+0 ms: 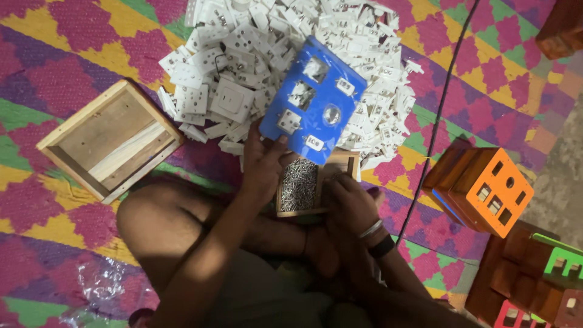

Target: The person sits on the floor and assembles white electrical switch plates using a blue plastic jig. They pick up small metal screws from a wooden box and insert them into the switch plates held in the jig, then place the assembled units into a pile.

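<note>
A woven floor mat [73, 54] in pink, yellow, purple and green diamonds covers the ground, and a person sits on it with bare knees bent. The left hand [262, 163] is closed on the lower edge of a glossy blue plastic panel [316, 100], a flat rectangle with square and round cut-outs, held tilted over a loose heap of white plastic switch and socket parts [243, 67]. The right hand [349, 203] rests with fingers curled at the rim of a small wooden tray [297, 188] full of tiny metallic screws, just below the panel; whether it grips anything cannot be told. An empty open wooden box [109, 140] of rough planks lies to the left. At the right stand finished boxes with orange [489, 191] and green [562, 261] faces, and a black cable [443, 115] runs across the mat.
</note>
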